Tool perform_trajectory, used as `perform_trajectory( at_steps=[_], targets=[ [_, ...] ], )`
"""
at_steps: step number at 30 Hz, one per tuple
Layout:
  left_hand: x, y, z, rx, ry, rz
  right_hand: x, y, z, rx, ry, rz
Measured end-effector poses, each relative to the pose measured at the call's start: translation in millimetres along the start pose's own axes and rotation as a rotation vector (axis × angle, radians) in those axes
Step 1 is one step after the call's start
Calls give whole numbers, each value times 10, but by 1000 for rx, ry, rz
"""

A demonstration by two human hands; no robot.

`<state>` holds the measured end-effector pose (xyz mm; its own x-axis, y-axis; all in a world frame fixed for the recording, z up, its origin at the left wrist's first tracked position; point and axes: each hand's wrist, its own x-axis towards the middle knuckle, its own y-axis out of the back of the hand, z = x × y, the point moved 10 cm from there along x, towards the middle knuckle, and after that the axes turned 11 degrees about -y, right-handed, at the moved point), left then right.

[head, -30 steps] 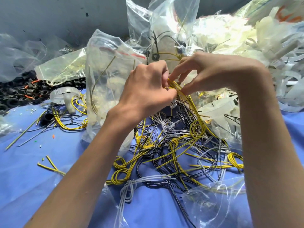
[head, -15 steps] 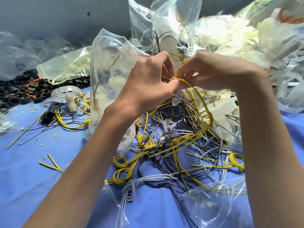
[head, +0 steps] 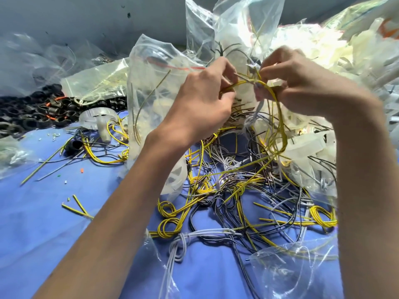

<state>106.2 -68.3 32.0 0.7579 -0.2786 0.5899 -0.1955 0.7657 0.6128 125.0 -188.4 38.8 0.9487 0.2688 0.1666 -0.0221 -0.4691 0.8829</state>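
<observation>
From the head view, the left hand (head: 203,100) pinches one end of a yellow wire loop (head: 280,117), held up above the wire tangle (head: 233,190) on the blue cloth (head: 43,223). The right hand (head: 302,83) grips the loop's top. Its blurred fingertips seem to pinch a pale tie there.

The wire loop (head: 278,117) is hanging between left hand (head: 200,104) and right hand (head: 302,87), above the tangle (head: 237,190); bags (head: 155,93) are standing behind

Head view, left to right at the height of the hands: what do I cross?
Heap of black plastic rings → clear plastic zip bag → left hand → yellow wire bundle → right hand → pile of white plastic parts.
</observation>
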Motion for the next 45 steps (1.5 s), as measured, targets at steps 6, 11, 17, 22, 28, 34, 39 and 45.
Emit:
perform_trajectory(
  at_steps=[6, 11, 17, 22, 28, 34, 39, 45],
  targets=[
    [3, 25, -39, 24, 34, -11, -173, 469, 32, 199, 54, 167],
    [-12, -76, 27, 11, 11, -69, -242, 577, 46, 262, 64, 237],
    [-22, -28, -33, -109, 68, 17, -226, 613, -52, 254, 110, 277],
    [-24, -72, -58, -125, 108, -1, -207, 755, -37, 342, 122, 373],
    [-139, -420, 19, 95, 22, -388, -186, 794, -3, 535, 126, 396],
    [-84, -349, 226, -37, -65, -247, -280, 687, -232, 621, 179, 298],
    [-57, -184, 307, -150, -131, -110, -275, 602, -263, 640, 113, 244],
    [-6, 76, 272, -138, -106, 31, -193, 569, 104, 611, -194, 283]
  ],
)
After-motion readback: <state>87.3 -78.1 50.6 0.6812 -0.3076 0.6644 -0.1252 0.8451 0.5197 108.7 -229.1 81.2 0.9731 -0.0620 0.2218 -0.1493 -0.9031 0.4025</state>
